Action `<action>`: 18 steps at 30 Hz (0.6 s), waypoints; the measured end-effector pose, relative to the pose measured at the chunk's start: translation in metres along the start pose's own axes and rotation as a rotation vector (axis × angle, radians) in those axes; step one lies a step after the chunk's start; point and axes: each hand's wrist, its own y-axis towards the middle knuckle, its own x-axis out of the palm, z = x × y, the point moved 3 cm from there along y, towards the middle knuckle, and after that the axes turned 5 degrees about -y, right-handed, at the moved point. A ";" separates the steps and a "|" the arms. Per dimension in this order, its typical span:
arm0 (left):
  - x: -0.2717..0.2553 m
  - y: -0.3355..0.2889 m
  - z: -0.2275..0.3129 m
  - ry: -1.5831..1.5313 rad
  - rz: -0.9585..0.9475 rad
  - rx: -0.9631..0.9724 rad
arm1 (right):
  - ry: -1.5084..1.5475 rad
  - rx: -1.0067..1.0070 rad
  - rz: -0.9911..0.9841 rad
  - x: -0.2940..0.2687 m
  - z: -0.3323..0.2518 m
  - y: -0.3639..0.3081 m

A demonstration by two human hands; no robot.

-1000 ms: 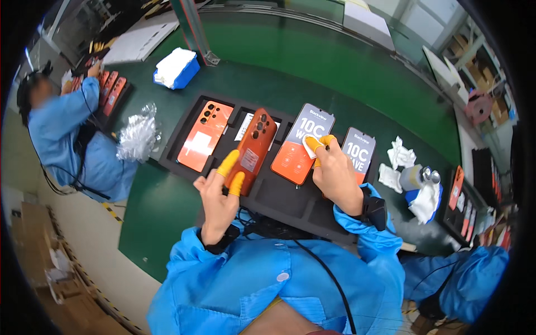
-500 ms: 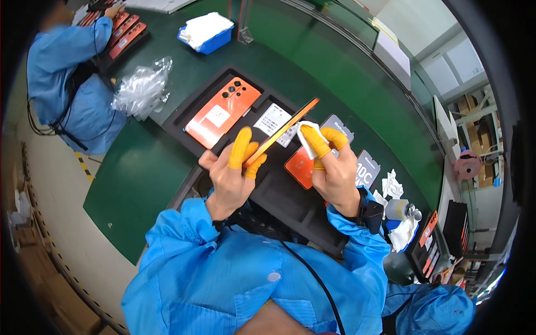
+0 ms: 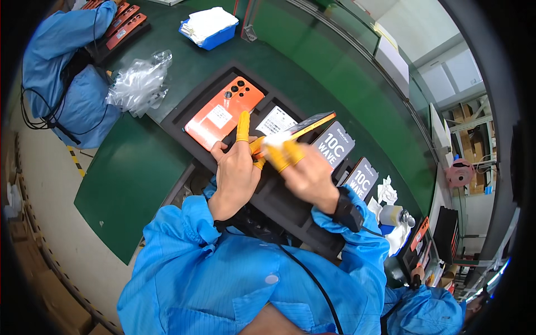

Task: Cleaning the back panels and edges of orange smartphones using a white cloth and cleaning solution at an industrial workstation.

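My left hand (image 3: 235,173), with yellow finger cots, grips a smartphone (image 3: 314,126) by its near end. The phone is tilted, its orange edge toward me and its dark face partly in sight. My right hand (image 3: 310,177), also in yellow finger cots and blurred by motion, presses a white wiping cloth (image 3: 273,138) on the phone's near end. Beneath them lies a black foam tray (image 3: 184,106). An orange phone (image 3: 223,111) with a white label rests in its left compartment, camera side up. Beside it is a white printed label (image 3: 277,121).
Two grey printed cards (image 3: 335,144) stand at the tray's right. A blue bin of white cloths (image 3: 209,28) sits at the back. Clear plastic bags (image 3: 140,84) lie left, near a co-worker's blue sleeve (image 3: 61,42). Crumpled wipes (image 3: 386,191) and a bottle (image 3: 393,215) are right.
My right hand has moved left with the cloth onto the phone's near end. The phone has tipped lower, showing its dark face. The orange phone seen under my right hand is out of sight.
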 end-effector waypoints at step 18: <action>-0.006 0.018 -0.004 0.008 -0.146 -0.092 | -0.217 0.218 0.011 0.006 0.039 -0.009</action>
